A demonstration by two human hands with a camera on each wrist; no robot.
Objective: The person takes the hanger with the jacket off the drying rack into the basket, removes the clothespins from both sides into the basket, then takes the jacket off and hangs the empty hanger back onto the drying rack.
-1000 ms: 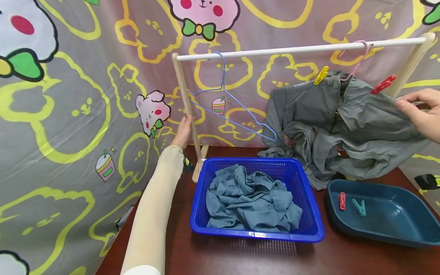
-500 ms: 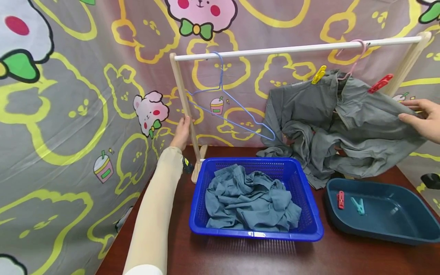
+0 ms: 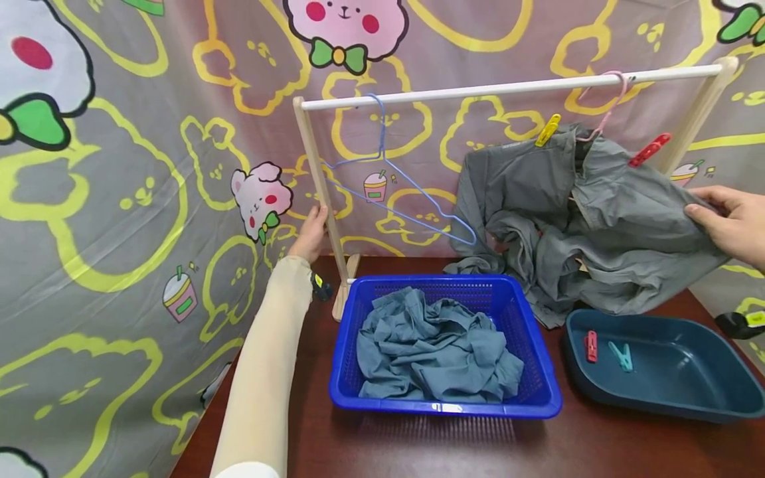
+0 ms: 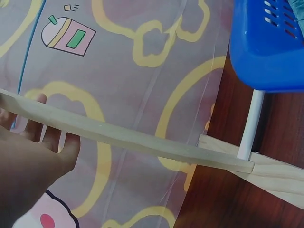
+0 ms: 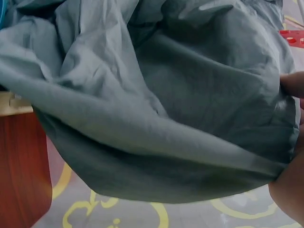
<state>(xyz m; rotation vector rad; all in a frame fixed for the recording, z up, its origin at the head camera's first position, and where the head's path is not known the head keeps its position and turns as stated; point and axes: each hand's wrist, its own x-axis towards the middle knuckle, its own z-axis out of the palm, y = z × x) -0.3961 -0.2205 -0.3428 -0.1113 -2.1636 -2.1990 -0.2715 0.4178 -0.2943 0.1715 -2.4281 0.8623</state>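
A grey shirt (image 3: pixel 526 179) hangs on a pink hanger (image 3: pixel 613 99), with a yellow clothespin (image 3: pixel 547 130) and a red clothespin (image 3: pixel 649 150) on its shoulders. At its right side my right hand (image 3: pixel 732 219) pinches the cloth between thumb and fingers and holds it out sideways. In the right wrist view the shirt (image 5: pixel 156 123) sags in wide folds beside the fingers. On the far left my left hand (image 3: pixel 311 232) grips the wooden post (image 4: pixel 118 135) of the clothes rack; in the left wrist view its fingers pass behind the post.
A blue hanger (image 3: pixel 412 186) hangs bare on the white rod (image 3: pixel 478 91). Blue-grey cloth (image 3: pixel 436 352) lies bunched in a blue basket (image 3: pixel 445 407). A dark teal tray (image 3: pixel 669 405) at the right holds a red clothespin (image 3: pixel 591 346) and a turquoise clothespin (image 3: pixel 621 356).
The right hand has moved slightly down with the shirt's edge still pinched in it. The head view has shifted a little. My left hand stays on the post.
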